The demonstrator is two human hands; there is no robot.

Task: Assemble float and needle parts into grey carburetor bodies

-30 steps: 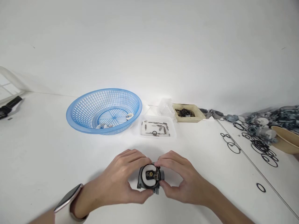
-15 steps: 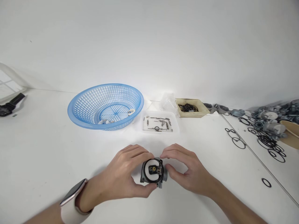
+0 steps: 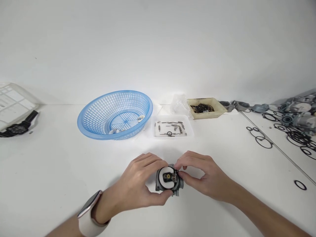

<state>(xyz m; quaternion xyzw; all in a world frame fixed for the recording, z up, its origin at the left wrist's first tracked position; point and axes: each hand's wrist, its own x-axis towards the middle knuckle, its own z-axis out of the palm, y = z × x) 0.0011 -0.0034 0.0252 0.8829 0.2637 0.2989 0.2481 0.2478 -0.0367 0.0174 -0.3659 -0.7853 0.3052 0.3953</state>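
A grey metal carburetor body (image 3: pixel 158 185) faces up on the white table, with a white float (image 3: pixel 163 179) and a brass piece in its open bowl. My left hand (image 3: pixel 140 181) grips the carburetor from the left, fingers at its far edge and thumb at its near edge. Around the float runs a black rubber O-ring (image 3: pixel 161 188). At the upper right of the bowl, my right hand (image 3: pixel 202 174) has thumb and forefinger pinched at the O-ring; the fingertips partly hide that spot.
A blue basket (image 3: pixel 85 125) holds white parts. Beside it are a clear tray (image 3: pixel 189 133) of small metal parts, plastic wrap (image 3: pixel 179 103) and a cream bin (image 3: pixel 214 113) of black rings. Loose O-rings (image 3: pixel 300 185) and carburetors (image 3: pixel 300 120) lie right; a black watch (image 3: pixel 19 128) lies left.
My right thumb and forefinger have closed in on the O-ring at the bowl's upper right edge. My left hand keeps its grip; the view has shifted slightly.
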